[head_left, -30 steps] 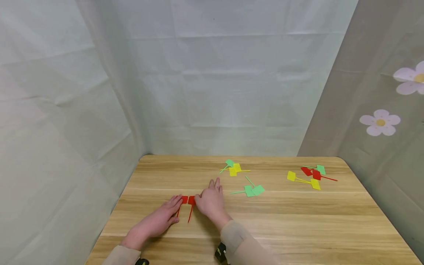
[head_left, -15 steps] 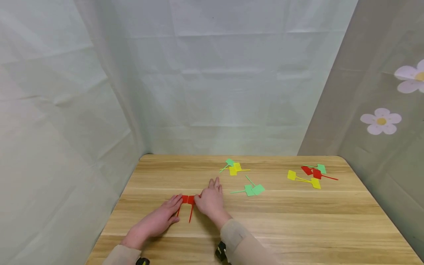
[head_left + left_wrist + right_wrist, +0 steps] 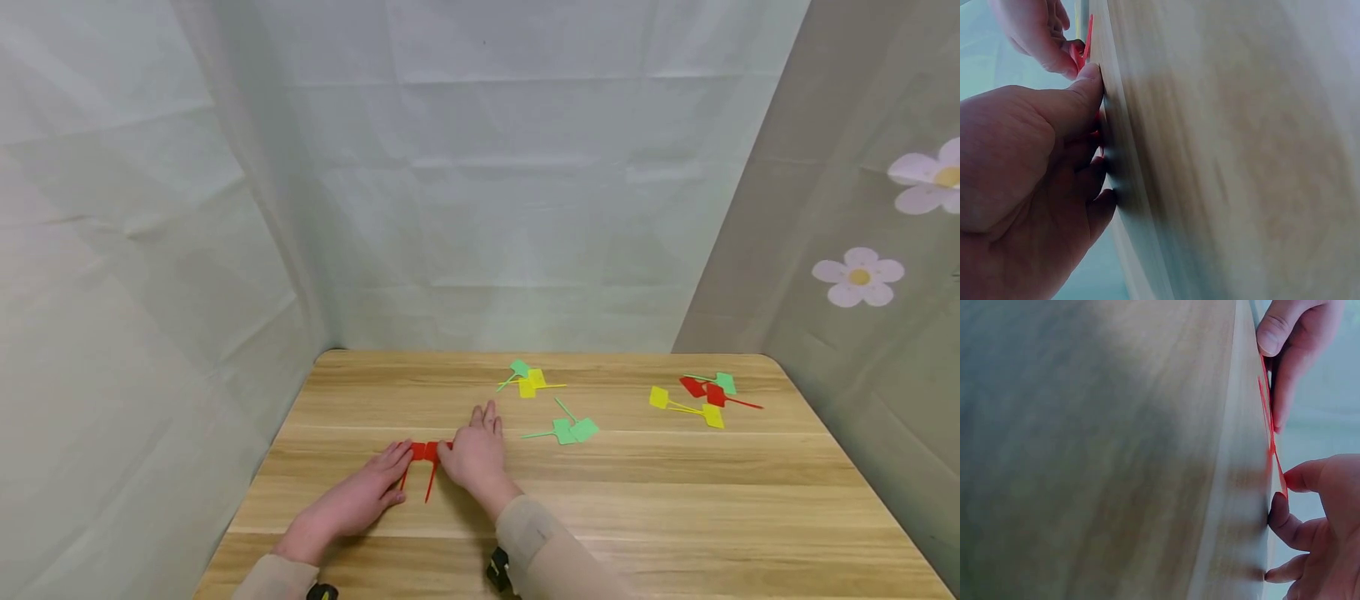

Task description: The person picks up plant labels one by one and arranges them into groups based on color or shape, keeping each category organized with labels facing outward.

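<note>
A pale cloth backdrop (image 3: 525,183) stands behind the red pair (image 3: 432,451), the landmark for all places below, and continues to both sides. The wood-grained counter (image 3: 675,517) carries the red pair and extends well to its right. Beige sleeves (image 3: 547,546) cover both forearms, on the near side of the red pair.

The left hand (image 3: 360,496) reaches to the red pair from the near left, fingers nearly straight and held together, their tips resting over the left tag. The right hand (image 3: 477,457), immediately to the right of the red pair, pinches the right tag between thumb and a bent finger; its other fingers extend away from the person. Printed flowers (image 3: 858,277) mark the cloth far to the right of the red pair.

Well to the right of the red pair and somewhat beyond it lies a mixed group: two yellow tags (image 3: 658,397), two red tags (image 3: 716,395) and one green tag (image 3: 725,382). Nearer, also on the right, two green tags (image 3: 583,430) overlap. Beyond the red pair, slightly right, a small cluster joins green and yellow tags (image 3: 527,388).

The red pair itself: square heads side by side, thin stems toward the person, partly hidden by fingers.
</note>
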`<move>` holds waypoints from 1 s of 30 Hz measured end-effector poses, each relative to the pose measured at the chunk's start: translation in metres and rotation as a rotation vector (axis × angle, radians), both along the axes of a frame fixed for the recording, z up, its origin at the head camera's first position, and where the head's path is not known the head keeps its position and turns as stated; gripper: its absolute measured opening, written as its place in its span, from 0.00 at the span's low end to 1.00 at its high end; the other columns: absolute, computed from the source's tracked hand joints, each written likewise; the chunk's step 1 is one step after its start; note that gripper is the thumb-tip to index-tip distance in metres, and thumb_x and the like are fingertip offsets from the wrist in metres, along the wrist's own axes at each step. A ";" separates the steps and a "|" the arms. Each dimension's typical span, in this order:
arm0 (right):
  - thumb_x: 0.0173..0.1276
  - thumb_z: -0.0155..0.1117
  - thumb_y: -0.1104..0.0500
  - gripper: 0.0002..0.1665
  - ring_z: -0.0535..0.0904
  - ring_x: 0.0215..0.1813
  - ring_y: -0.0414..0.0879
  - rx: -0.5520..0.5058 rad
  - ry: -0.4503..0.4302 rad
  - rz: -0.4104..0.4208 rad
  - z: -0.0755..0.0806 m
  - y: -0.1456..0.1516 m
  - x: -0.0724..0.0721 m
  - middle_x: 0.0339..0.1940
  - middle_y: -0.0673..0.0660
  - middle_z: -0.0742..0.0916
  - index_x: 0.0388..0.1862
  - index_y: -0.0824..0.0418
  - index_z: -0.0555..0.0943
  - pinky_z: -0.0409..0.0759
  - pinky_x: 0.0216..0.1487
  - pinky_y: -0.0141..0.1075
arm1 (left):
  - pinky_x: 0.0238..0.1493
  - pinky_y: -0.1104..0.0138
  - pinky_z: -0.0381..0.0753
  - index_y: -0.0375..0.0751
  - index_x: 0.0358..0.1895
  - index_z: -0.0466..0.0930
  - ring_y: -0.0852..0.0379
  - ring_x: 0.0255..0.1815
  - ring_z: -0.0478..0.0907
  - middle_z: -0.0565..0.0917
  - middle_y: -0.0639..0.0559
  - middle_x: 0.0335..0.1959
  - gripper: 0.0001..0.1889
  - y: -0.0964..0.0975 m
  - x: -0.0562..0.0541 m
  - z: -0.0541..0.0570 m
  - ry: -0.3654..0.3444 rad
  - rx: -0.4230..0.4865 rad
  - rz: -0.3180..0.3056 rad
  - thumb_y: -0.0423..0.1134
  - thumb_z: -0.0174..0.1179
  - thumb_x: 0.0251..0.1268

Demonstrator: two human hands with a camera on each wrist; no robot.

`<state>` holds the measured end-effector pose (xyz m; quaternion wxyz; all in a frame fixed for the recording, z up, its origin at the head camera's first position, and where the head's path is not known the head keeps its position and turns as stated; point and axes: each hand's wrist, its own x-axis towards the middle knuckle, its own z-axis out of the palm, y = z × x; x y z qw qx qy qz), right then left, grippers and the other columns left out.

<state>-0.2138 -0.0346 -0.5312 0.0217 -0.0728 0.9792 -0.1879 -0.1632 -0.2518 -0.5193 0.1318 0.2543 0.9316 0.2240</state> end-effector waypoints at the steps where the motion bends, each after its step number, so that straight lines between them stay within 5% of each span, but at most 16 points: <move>1: 0.77 0.61 0.40 0.33 0.51 0.86 0.71 0.007 0.003 0.001 0.000 0.000 0.000 0.79 0.74 0.72 0.39 0.71 0.92 0.56 0.84 0.58 | 0.79 0.36 0.57 0.27 0.81 0.62 0.31 0.85 0.52 0.57 0.34 0.86 0.34 0.000 0.000 0.000 0.000 -0.001 0.000 0.42 0.60 0.82; 30: 0.75 0.63 0.34 0.38 0.51 0.86 0.71 0.134 0.021 0.007 -0.007 0.000 -0.001 0.79 0.72 0.73 0.51 0.71 0.90 0.54 0.85 0.58 | 0.79 0.36 0.58 0.26 0.81 0.62 0.31 0.85 0.53 0.57 0.34 0.86 0.34 -0.001 -0.001 -0.003 0.014 -0.012 -0.006 0.41 0.61 0.81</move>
